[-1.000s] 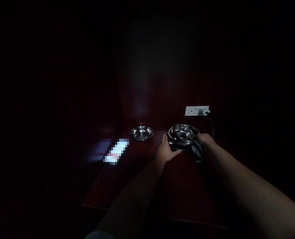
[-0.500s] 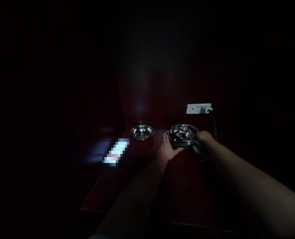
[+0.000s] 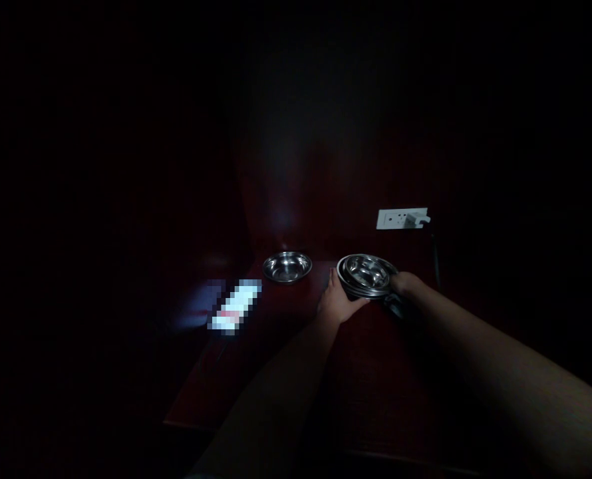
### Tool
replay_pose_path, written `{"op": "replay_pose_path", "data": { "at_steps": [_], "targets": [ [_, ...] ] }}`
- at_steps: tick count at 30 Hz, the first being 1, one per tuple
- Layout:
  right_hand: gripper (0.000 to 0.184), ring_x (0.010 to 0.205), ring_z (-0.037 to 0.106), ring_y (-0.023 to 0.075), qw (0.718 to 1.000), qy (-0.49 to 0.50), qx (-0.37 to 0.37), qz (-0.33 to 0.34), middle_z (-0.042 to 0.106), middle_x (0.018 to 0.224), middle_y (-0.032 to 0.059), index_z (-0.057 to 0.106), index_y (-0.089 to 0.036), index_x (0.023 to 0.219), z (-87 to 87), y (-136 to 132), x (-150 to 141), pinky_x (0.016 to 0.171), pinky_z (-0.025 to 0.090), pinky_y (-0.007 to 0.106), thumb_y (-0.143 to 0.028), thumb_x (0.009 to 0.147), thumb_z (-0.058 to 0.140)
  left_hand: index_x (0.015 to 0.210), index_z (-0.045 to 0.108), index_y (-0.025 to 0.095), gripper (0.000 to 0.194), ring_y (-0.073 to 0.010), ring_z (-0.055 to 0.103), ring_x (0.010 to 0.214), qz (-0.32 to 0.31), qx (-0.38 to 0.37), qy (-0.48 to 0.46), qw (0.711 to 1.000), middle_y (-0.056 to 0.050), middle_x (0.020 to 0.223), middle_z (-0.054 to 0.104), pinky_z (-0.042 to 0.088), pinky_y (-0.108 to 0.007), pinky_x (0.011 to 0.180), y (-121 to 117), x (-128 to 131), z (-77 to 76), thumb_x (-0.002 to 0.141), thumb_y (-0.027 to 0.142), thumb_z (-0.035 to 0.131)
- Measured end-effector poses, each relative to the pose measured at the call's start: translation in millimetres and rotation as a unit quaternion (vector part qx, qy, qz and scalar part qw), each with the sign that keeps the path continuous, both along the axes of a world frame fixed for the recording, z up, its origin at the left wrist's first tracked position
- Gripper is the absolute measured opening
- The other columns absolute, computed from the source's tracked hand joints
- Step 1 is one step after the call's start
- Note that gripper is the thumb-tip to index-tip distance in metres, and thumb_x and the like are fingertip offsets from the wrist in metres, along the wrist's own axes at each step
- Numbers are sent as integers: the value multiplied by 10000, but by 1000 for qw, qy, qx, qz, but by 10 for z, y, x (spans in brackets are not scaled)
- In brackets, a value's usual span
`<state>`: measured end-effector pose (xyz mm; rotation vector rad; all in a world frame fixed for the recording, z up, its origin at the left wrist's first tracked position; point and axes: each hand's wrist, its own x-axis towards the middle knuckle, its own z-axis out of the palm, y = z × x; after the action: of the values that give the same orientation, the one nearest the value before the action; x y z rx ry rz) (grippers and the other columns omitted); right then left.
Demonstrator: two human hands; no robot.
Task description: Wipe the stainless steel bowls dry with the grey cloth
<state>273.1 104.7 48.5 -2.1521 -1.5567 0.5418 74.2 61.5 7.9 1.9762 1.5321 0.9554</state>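
A stack of shiny metal bowls and plates is between my two hands, with a small bowl topmost. My left hand grips the near left side of the stack, thumb along its front and fingers round its side. On the right side, my right hand is closed at the rim; its fingers are mostly hidden behind the stack. A dark cloth hangs below the stack beside my right hand. To the left, a separate metal bowl sits on the dark red table.
A glowing, pixelated phone-like screen lies at the table's left edge. On the wall behind is a white socket plate with a plug and a dark cable running down. The surroundings are very dark.
The stack has tilted, its far side raised, so the small top bowl has shifted a little lower. Both hands stay on it. The view has moved slightly.
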Motion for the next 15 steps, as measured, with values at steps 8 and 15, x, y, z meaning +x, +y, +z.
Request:
{"op": "replay_pose_path", "data": {
  "at_steps": [8,15],
  "targets": [
    [373,1025,621,303,999,-25,-46,-1,676,1020,192,697,-125,842,-68,-4,29,834,483,376,-422,817,473,1452,8,161,1218,-312,256,1375,14,-2,-27,1000,-143,1536,124,288,-358,1102,1,19,1,558,595,712],
    [577,1017,627,312,999,10,-12,-40,660,1020,251,682,-57,888,-57,-23,-8,845,476,367,-521,860,339,1446,1,273,1147,-321,306,1352,2,16,-5,1000,-111,1548,81,334,-389,1069,21,37,33,590,620,682]
  ]
}}
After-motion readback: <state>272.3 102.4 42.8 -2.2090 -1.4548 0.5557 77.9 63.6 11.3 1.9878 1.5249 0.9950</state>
